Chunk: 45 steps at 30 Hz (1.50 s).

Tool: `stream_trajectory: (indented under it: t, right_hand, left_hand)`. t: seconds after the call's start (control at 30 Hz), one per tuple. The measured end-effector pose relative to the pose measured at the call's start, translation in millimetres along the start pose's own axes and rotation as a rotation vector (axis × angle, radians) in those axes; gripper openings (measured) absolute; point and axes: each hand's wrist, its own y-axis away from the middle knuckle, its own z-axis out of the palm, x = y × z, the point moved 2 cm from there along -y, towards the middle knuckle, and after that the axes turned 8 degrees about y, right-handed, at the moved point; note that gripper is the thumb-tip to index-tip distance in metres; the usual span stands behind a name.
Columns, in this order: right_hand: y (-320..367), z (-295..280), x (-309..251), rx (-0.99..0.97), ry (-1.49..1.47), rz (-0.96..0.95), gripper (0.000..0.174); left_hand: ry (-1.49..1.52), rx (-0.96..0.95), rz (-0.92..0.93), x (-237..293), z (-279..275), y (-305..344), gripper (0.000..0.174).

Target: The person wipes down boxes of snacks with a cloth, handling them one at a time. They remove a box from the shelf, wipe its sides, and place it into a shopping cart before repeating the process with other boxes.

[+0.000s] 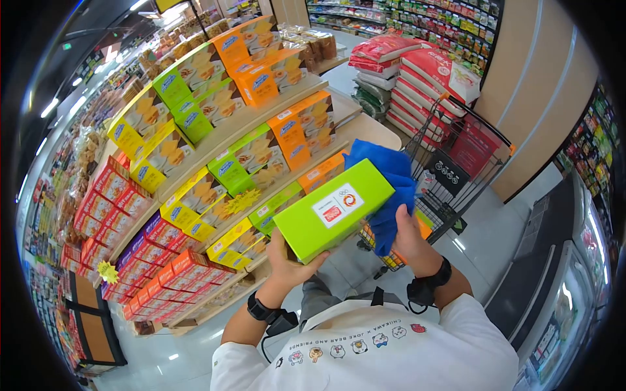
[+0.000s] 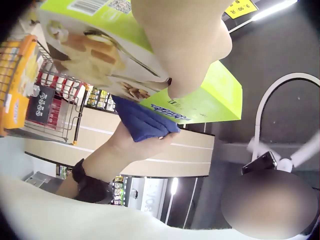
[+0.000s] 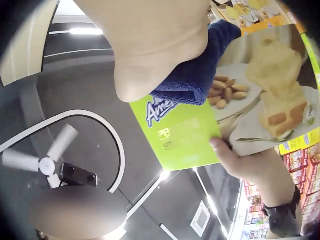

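Note:
My left hand grips a lime-green food box by its near left end, in front of my chest. A white sticker lies on the face turned up to me. My right hand holds a bunched blue cloth at the box's right end. In the right wrist view the cloth lies against the box, above my left thumb. Pictures of food on a plate cover another side of the box, as the left wrist view shows.
Stepped shelves of stacked orange, green and yellow boxes rise at the left, with red boxes lower down. A shopping cart stands ahead on the right, before piled red-and-white sacks. A freezer case runs along the right.

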Motion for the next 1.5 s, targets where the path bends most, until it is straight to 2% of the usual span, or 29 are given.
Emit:
stream_trajectory:
  t: [0.07, 0.1, 0.2, 0.23, 0.33, 0.37, 0.5, 0.57, 0.7, 0.8, 0.9, 1.0, 1.1, 1.2, 1.23, 1.33, 1.37, 1.43, 1.5]
  right_hand:
    - [-4, -9, 19, -0.055, -0.011, 0.042, 0.053]
    - [-9, -3, 18, -0.001, 0.099, 0.029, 0.057]
    - [-11, -8, 30, -0.027, 0.231, 0.118, 0.056]
    - [-11, -11, 28, -0.097, 0.307, 0.192, 0.052]
    - [-10, -3, 35, -0.067, 0.427, 0.183, 0.049]
    - [-6, 5, 34, 0.040, 0.551, 0.072, 0.048]
    - [-1, -19, 88, -0.011, 0.625, 0.153, 0.053]
    - [-4, -37, 121, -0.017, 0.489, 0.222, 0.055]
    - [-5, -29, 126, 0.050, 0.093, 0.412, 0.054]
    - [-6, -16, 113, 0.079, -0.008, 0.321, 0.049]
    - [-8, -25, 130, 0.032, -0.078, 0.359, 0.043]
    - [-13, -43, 147, 0.086, -0.181, 0.413, 0.041]
    - [-18, -28, 98, 0.123, -0.286, 0.264, 0.043]
    - [-18, -19, 42, 0.156, -0.372, 0.196, 0.046]
    - [-17, -10, 19, 0.157, -0.359, 0.103, 0.050]
    - [-10, 0, -17, 0.144, -0.320, -0.046, 0.049]
    - [-1, 2, -29, 0.142, -0.302, -0.027, 0.052]
    - [4, -1, -34, 0.133, -0.089, -0.079, 0.054]
    - [7, 0, -36, 0.129, 0.103, -0.088, 0.053]
  left_hand:
    - [0.123, 0.093, -0.069, -6, 1, 1, 0.071]
    - [0.188, 0.137, -0.108, -7, 2, 1, 0.071]
    - [0.471, 0.227, -0.241, -5, 0, -11, 0.072]
    - [0.542, 0.256, -0.262, -5, 0, -16, 0.073]
    - [0.574, 0.338, -0.365, -6, -3, -29, 0.072]
    - [0.604, 0.351, -0.352, -9, -4, -31, 0.070]
    - [0.591, 0.338, -0.343, -5, -12, -41, 0.070]
    - [0.632, 0.350, -0.373, -7, -14, -40, 0.069]
    - [0.621, 0.349, -0.387, 4, -4, -43, 0.064]
    - [0.504, 0.270, -0.336, 17, 4, -44, 0.062]
    - [0.400, 0.140, -0.266, 7, 12, -38, 0.063]
    - [0.130, 0.059, -0.216, 2, 21, -26, 0.064]
    - [0.132, 0.041, -0.188, -4, 27, -18, 0.066]
    - [0.137, -0.017, -0.178, -5, 26, -15, 0.067]
    - [0.140, -0.035, -0.170, -5, 26, -15, 0.067]
    - [0.275, -0.029, -0.279, -6, 30, -11, 0.067]
    - [0.332, -0.015, -0.273, -7, 31, -10, 0.067]
    - [0.447, 0.016, -0.259, -8, 35, -7, 0.067]
    - [0.485, 0.062, -0.345, -11, 34, -5, 0.071]
